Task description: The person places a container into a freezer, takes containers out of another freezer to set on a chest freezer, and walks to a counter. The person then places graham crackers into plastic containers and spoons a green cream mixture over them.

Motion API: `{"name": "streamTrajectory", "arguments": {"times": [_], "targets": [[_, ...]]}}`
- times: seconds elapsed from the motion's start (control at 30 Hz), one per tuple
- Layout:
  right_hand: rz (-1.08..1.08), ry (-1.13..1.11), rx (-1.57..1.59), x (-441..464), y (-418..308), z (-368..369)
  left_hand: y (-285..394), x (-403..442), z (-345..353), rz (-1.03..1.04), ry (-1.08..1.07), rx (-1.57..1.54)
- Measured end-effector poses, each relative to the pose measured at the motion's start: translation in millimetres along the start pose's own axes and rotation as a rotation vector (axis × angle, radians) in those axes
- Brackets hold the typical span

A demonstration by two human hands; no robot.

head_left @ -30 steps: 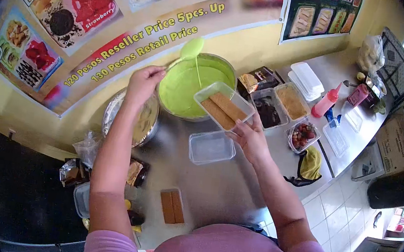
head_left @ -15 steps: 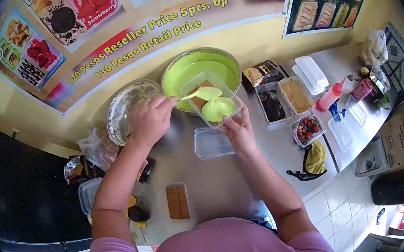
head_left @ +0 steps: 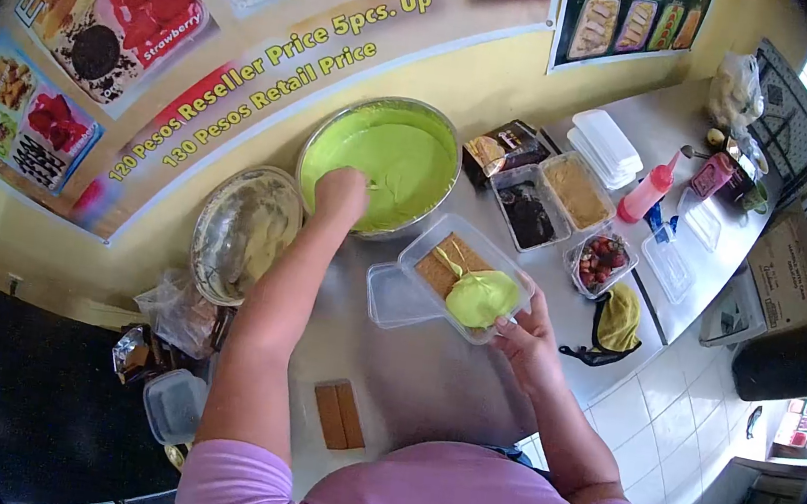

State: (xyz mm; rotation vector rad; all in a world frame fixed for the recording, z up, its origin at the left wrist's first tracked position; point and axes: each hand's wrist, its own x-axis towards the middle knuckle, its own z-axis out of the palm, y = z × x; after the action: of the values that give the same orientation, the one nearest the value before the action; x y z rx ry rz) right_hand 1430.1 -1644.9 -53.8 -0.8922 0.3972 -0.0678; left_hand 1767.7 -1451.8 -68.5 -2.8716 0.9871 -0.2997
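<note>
Fingers [head_left: 517, 335] of the right hand [head_left: 534, 354] pinch closed on the plastic tub [head_left: 495, 257] near the bowl [head_left: 387, 111], perhaps for fewer drips, while the left hand's [head_left: 340, 196] seem closed on a mostly hidden spoon [head_left: 371, 185].

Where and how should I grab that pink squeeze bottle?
Probably around the body of the pink squeeze bottle, below its nozzle, coming from your side over the strawberries. It stands upright, and its wide body offers more to grip than the tapering nozzle.
</note>
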Motion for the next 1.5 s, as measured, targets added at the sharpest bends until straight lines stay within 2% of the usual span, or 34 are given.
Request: {"name": "streamTrajectory", "arguments": {"times": [0.07, 0.13, 0.2, 0.37, 0.43, 0.47, 0.53, 0.57, 0.67, 0.7, 0.77, 0.8, 0.87, 0.93, 1.0, 1.03, 1.07, 1.13, 1.17, 1.2, 1.27, 1.3, 1.37, 1.4, 1.43, 1.5], "targets": [[-0.08, -0.033, 0.09, -1.6, -3.6, -4.2, 2.7, -7.0, -19.4, -0.233, 0.009, -0.279], [-0.134, 0.001, 0.045, -0.5, -1.7, -7.2, -24.4, -10.0, -5.3, -0.255, -0.017, -0.296], [-0.149, -0.012, 0.063, 1.2, -9.0, -2.5, -39.2, -20.0, -8.5, -0.382, -0.016, -0.557], [-0.108, -0.067, 0.011, 11.1, -18.3, 28.2, -46.0, -52.5, -50.3, -0.401, 0.091, -0.808], [-0.102, -0.104, 0.049, 25.3, -12.6, 40.5, -42.7, -66.0, -83.8, -0.373, 0.198, -1.051], [-0.096, -0.137, 0.087, 34.6, -7.6, 45.6, -38.9, -74.0, -105.5, -0.43, 0.144, -1.147], [-0.117, -0.143, 0.097, 58.9, 8.2, 52.8, -25.8, -91.8, -149.0, -0.402, 0.193, -1.225], [-0.139, -0.146, 0.108, 67.0, 13.5, 57.9, -14.6, -102.7, -174.7, -0.478, 0.172, -1.303], [-0.116, -0.143, 0.13, 71.4, 18.0, 74.3, 1.9, -135.7, -205.7, -0.492, 0.212, -1.354], [-0.101, -0.147, 0.146, 70.3, 21.1, 76.4, 0.9, -147.7, -198.9, -0.458, 0.202, -1.362], [-0.103, -0.197, 0.17, 65.1, 29.6, 75.9, 13.3, -171.9, -182.7, -0.399, 0.138, -1.132], [-0.11, -0.24, 0.191, 61.0, 33.0, 76.4, 15.3, -183.0, -161.2, -0.163, 0.235, -0.889], [-0.105, -0.243, 0.161, 46.2, 35.0, 78.2, 35.5, -204.1, -172.6, 0.078, 0.481, -0.168], [-0.102, -0.245, 0.132, 31.7, 38.1, 78.2, 45.2, -215.6, -179.1, 0.036, 0.545, -0.195], [-0.109, -0.263, 0.189, 15.9, 43.1, 79.2, 56.4, -235.3, -191.1, -0.053, 0.375, -0.376], [-0.104, -0.269, 0.185, 6.8, 44.7, 79.3, 57.4, -244.0, -186.3, -0.007, 0.247, -0.384], [-0.101, -0.276, 0.178, -3.2, 45.2, 79.0, 55.3, -247.9, -180.1, -0.018, 0.251, -0.385], [-0.094, -0.291, 0.166, -18.8, 49.9, 76.2, 42.3, -249.7, -165.3, -0.167, 0.228, -0.5], [-0.109, -0.298, 0.136, -24.9, 53.4, 73.6, 34.2, -250.9, -156.3, -0.208, 0.331, -0.571], [-0.125, -0.303, 0.106, -31.1, 56.4, 71.6, 34.9, -257.4, -155.8, -0.215, 0.334, -0.57], [-0.13, -0.305, 0.096, -42.4, 61.2, 70.1, 35.8, -266.9, -156.2, -0.279, 0.226, -0.68], [-0.137, -0.302, 0.09, -45.8, 61.6, 70.1, 49.1, -274.6, -179.9, -0.184, 0.165, -0.539], [-0.131, -0.292, 0.096, -57.6, 57.1, 75.4, 56.6, -281.5, -185.1, -0.182, 0.146, -0.61], [-0.121, -0.279, 0.104, -64.2, 57.6, 76.4, 48.4, -281.7, -175.3, -0.255, 0.157, -0.58], [-0.114, -0.281, 0.1, -67.8, 59.5, 74.9, 35.3, -279.6, -150.9, -0.294, 0.298, -0.708], [-0.125, -0.327, 0.076, -71.2, 61.5, 71.5, 27.7, -284.5, -145.3, -0.224, 0.321, -0.702]]}}
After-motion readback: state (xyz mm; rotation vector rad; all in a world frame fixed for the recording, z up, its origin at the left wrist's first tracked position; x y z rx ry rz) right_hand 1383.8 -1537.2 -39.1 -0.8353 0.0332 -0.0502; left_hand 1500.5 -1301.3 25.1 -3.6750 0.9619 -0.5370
